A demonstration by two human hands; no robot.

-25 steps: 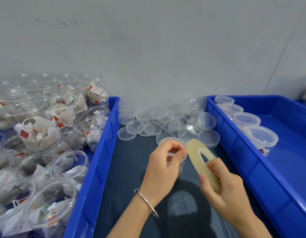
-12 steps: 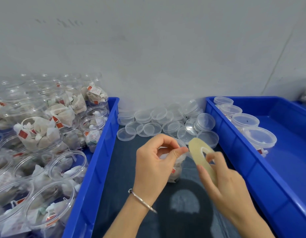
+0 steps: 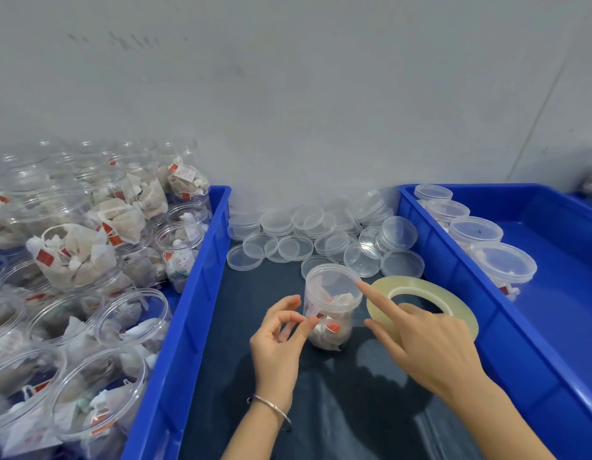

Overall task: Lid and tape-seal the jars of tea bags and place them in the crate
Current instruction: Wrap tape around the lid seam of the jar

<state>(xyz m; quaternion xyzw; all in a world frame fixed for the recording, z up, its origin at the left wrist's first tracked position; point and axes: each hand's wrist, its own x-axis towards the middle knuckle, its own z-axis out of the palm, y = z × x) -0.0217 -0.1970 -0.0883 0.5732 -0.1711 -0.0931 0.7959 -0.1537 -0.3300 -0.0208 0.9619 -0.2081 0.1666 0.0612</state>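
From the head view, a lidded jar (image 3: 331, 307) of tea bags stands upright on the dark mat (image 3: 261, 293) between two blue crates. The left hand (image 3: 281, 340) sits at the jar's left side, thumb and forefinger pinched together just beside its wall, perhaps on a tape end too clear to see. The right hand (image 3: 427, 340) holds the tape roll (image 3: 421, 302) with its lower fingers while the forefinger stretches straight to touch the lid's rim. To do this step well, I judge the tape should be pressed flat over the seam where lid meets jar, with the jar turned steadily so the strip does not wrinkle. Loose lids (image 3: 321, 237) crowd the mat behind the jar, so working room lies toward the person. The right crate (image 3: 454, 280), with sealed jars (image 3: 500, 263) along its near wall, has open floor; its rim must be cleared when lifting across.
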